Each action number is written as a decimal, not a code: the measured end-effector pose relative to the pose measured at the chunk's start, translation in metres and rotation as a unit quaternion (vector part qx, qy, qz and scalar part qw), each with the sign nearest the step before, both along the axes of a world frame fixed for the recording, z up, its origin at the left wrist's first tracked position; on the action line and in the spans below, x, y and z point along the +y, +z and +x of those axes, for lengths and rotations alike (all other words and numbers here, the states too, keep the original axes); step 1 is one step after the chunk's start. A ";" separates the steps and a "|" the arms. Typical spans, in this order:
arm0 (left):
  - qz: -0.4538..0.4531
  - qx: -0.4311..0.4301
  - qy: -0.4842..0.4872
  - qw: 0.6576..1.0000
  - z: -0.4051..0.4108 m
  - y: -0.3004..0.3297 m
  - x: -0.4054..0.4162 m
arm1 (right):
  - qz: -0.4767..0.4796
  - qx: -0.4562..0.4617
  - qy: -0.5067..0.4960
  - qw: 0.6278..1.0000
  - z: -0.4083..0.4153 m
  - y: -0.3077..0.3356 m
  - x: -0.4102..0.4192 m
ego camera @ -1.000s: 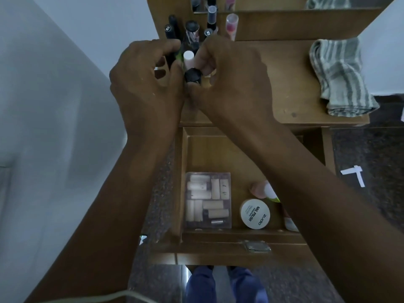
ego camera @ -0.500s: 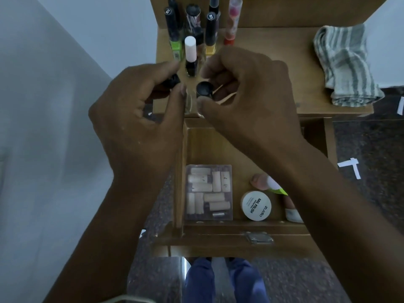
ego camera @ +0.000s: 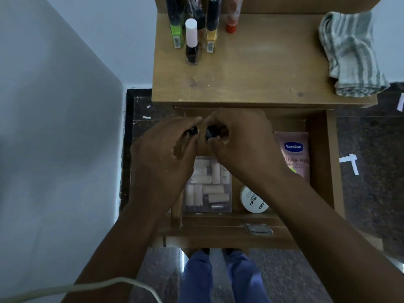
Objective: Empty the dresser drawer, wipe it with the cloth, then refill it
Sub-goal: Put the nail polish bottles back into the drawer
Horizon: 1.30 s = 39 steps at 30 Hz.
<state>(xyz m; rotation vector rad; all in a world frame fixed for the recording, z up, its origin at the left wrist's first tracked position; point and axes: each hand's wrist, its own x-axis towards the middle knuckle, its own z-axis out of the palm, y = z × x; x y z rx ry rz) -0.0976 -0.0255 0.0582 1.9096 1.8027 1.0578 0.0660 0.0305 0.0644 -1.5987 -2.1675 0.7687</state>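
Above the open drawer (ego camera: 319, 171), your left hand (ego camera: 164, 154) and right hand (ego camera: 238, 141) each pinch a small dark item; their orientation is unclear. The cloth (ego camera: 349, 55) lies lengthwise near-to-far on the counter (ego camera: 251, 73).

A single head-worn wide-angle view looks steeply down from above the open drawer (ego camera: 319, 162), close over both forearms. The dresser top (ego camera: 251, 68) lies toward 12 o'clock, the person's legs (ego camera: 220, 278) at 6, a pale wall, perhaps, at 9. The edges bend, and the light is dim
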 end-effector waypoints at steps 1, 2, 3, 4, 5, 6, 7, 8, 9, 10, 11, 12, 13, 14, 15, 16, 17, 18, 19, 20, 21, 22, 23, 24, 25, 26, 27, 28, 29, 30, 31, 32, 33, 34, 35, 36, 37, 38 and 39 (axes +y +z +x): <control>-0.005 0.002 -0.001 1.000 0.000 -0.003 0.000 | 0.002 -0.005 0.000 1.000 -0.001 -0.005 -0.001; -0.009 0.006 0.000 1.000 0.000 -0.006 0.000 | 0.005 -0.008 -0.001 1.000 -0.002 -0.009 -0.002; -0.010 0.012 0.003 1.000 0.000 -0.009 0.000 | 0.009 -0.012 -0.002 1.000 -0.003 -0.012 -0.003; -0.009 0.021 0.006 1.000 0.000 -0.012 0.001 | 0.012 -0.015 -0.003 1.000 -0.004 -0.015 -0.003; -0.009 0.030 0.011 0.999 0.000 -0.014 0.001 | 0.014 -0.015 -0.005 1.000 -0.006 -0.018 -0.004; -0.014 0.038 0.018 0.999 0.000 -0.017 0.001 | 0.014 -0.014 -0.007 1.000 -0.007 -0.020 -0.005; -0.020 0.045 0.026 0.998 -0.001 -0.019 0.001 | 0.011 -0.013 -0.009 1.000 -0.008 -0.023 -0.006; -0.026 0.050 0.032 0.998 -0.001 -0.021 0.000 | 0.008 -0.011 -0.009 1.000 -0.008 -0.025 -0.006; -0.029 0.056 0.035 0.997 -0.001 -0.023 0.000 | 0.008 -0.010 -0.009 1.000 -0.009 -0.027 -0.007; -0.033 0.061 0.036 0.997 -0.002 -0.025 -0.001 | 0.011 -0.010 -0.008 1.000 -0.009 -0.028 -0.008; -0.036 0.064 0.037 0.997 -0.002 -0.026 -0.003 | 0.016 -0.014 -0.007 1.000 -0.009 -0.030 -0.009; -0.040 0.068 0.038 0.996 -0.003 -0.028 -0.004 | 0.019 -0.020 -0.007 1.000 -0.010 -0.032 -0.010; -0.044 0.073 0.038 0.996 -0.003 -0.029 -0.005 | 0.019 -0.026 -0.007 0.999 -0.010 -0.034 -0.010; -0.049 0.078 0.037 0.995 -0.004 -0.030 -0.005 | 0.015 -0.030 -0.007 0.999 -0.011 -0.035 -0.011; -0.053 0.083 0.038 0.994 -0.005 -0.032 -0.006 | 0.010 -0.030 -0.006 0.999 -0.011 -0.036 -0.012; -0.057 0.088 0.038 0.994 -0.005 -0.033 -0.006 | 0.003 -0.028 -0.005 1.000 -0.011 -0.036 -0.012; -0.059 0.092 0.038 0.993 -0.006 -0.034 -0.006 | -0.002 -0.026 -0.004 1.000 -0.011 -0.036 -0.013; -0.059 0.094 0.038 0.993 -0.006 -0.035 -0.006 | -0.008 -0.024 -0.002 1.000 -0.011 -0.036 -0.013; -0.058 0.093 0.037 0.993 -0.006 -0.035 -0.006 | -0.012 -0.022 0.001 1.000 -0.011 -0.037 -0.013; -0.057 0.090 0.035 0.994 -0.006 -0.035 -0.006 | -0.017 -0.021 0.004 1.000 -0.012 -0.038 -0.013; -0.056 0.086 0.034 0.994 -0.006 -0.035 -0.007 | -0.019 -0.021 0.008 1.000 -0.012 -0.039 -0.014; -0.057 0.083 0.034 0.994 -0.006 -0.035 -0.007 | -0.020 -0.021 0.011 1.000 -0.013 -0.039 -0.014; -0.058 0.082 0.037 0.994 -0.006 -0.034 -0.008 | -0.021 -0.021 0.015 0.999 -0.013 -0.040 -0.014; -0.059 0.082 0.041 0.994 -0.005 -0.033 -0.009 | -0.021 -0.022 0.018 0.999 -0.013 -0.041 -0.014; -0.059 0.081 0.044 0.994 -0.005 -0.033 -0.009 | -0.020 -0.024 0.020 0.999 -0.014 -0.041 -0.015; -0.059 0.080 0.045 0.994 -0.004 -0.032 -0.010 | -0.023 -0.026 0.022 0.999 -0.014 -0.041 -0.015; -0.059 0.080 0.046 0.994 -0.004 -0.031 -0.010 | -0.026 -0.027 0.024 0.999 -0.014 -0.041 -0.015; -0.059 0.080 0.046 0.994 -0.003 -0.030 -0.009 | -0.030 -0.030 0.025 0.999 -0.014 -0.040 -0.015; -0.059 0.080 0.044 0.994 -0.003 -0.029 -0.009 | -0.033 -0.032 0.023 0.999 -0.013 -0.038 -0.014; -0.058 0.080 0.041 0.994 -0.003 -0.027 -0.008 | -0.032 -0.030 0.019 0.999 -0.012 -0.034 -0.013; -0.056 0.078 0.036 0.995 -0.003 -0.024 -0.006 | -0.024 -0.024 0.012 0.999 -0.010 -0.029 -0.011; -0.049 0.075 0.033 0.995 -0.003 -0.020 -0.004 | -0.010 -0.014 0.007 1.000 -0.008 -0.020 -0.008; -0.040 0.069 0.033 0.996 -0.004 -0.015 -0.001 | 0.003 -0.002 0.005 1.000 -0.007 -0.011 -0.004; -0.029 0.060 0.035 0.997 -0.004 -0.009 0.004 | 0.015 0.014 0.001 1.000 -0.007 0.001 0.001; -0.018 0.052 0.041 0.998 -0.005 -0.003 0.010 | 0.027 0.035 -0.008 0.999 -0.007 0.012 0.006; -0.006 0.047 0.052 0.998 -0.006 0.003 0.017 | 0.041 0.055 -0.019 0.997 -0.007 0.022 0.012; 0.010 0.045 0.065 0.997 -0.006 0.009 0.026 | 0.059 0.069 -0.035 0.995 -0.009 0.031 0.019; 0.029 0.041 0.076 0.996 -0.006 0.015 0.036 | 0.081 0.078 -0.052 0.992 -0.011 0.038 0.026; 0.047 0.032 0.084 0.995 -0.006 0.021 0.047 | 0.103 0.087 -0.069 0.988 -0.013 0.043 0.032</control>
